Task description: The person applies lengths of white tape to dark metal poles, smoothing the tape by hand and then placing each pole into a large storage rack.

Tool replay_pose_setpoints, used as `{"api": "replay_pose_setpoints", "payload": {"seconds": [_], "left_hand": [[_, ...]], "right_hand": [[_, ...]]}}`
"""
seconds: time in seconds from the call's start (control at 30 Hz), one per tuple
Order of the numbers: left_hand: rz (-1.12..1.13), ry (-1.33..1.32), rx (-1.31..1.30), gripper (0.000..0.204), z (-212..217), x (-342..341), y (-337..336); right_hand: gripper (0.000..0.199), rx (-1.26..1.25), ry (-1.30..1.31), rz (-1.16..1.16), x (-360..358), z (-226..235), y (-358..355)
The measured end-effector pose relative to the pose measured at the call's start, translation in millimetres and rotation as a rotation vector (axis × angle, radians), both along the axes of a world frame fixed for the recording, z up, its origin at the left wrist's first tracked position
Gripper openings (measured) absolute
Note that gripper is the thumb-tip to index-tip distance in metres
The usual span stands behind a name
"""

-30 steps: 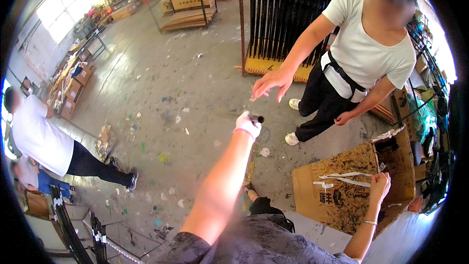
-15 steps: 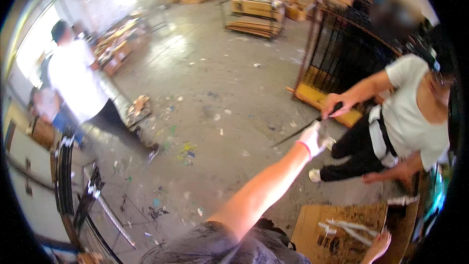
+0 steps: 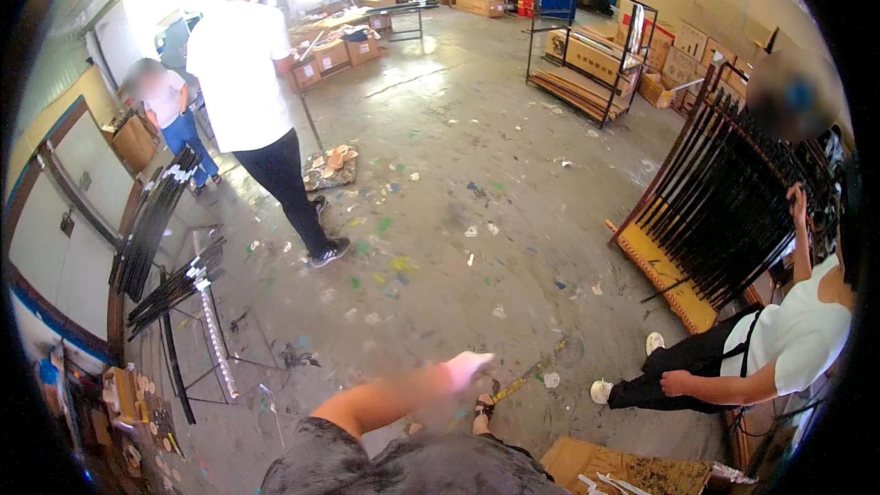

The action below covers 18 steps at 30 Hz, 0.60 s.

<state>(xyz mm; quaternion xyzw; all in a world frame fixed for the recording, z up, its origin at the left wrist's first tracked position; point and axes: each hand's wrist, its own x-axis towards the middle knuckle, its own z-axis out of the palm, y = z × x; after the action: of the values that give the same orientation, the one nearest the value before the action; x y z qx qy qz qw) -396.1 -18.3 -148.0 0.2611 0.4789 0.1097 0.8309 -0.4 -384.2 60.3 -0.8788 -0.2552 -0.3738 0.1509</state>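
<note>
Left hand (image 3: pixel 469 369), outstretched and pale, hangs over the concrete floor (image 3: pixel 518 325), too blurred to tell whether its fingers are curled, spread or holding anything. Below it and to its right sits a cardboard box (image 3: pixel 587 455), with white strips (image 3: pixel 612 484) lying on top. Farther right, well apart from the grip, a co-worker (image 3: pixel 808 353) in a white shirt raises a hand (image 3: pixel 797 205) beside a rack (image 3: pixel 676 286) of upright black rods (image 3: pixel 706 211).
</note>
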Motion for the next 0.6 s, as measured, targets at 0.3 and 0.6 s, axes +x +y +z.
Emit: {"api": "replay_pose_setpoints", "payload": {"seconds": [0.3, 0.6], "left_hand": [[0.270, -0.086, 0.154, 0.050, -33, -110, -46], [0.549, -0.158, -0.090, 0.046, -15, -145, -56]], "right_hand": [[0.013, 0.075, 0.209, 0.462, -16, -41, 102], [0.013, -0.339, 1.127, 0.861, -90, -197, 168]]}}
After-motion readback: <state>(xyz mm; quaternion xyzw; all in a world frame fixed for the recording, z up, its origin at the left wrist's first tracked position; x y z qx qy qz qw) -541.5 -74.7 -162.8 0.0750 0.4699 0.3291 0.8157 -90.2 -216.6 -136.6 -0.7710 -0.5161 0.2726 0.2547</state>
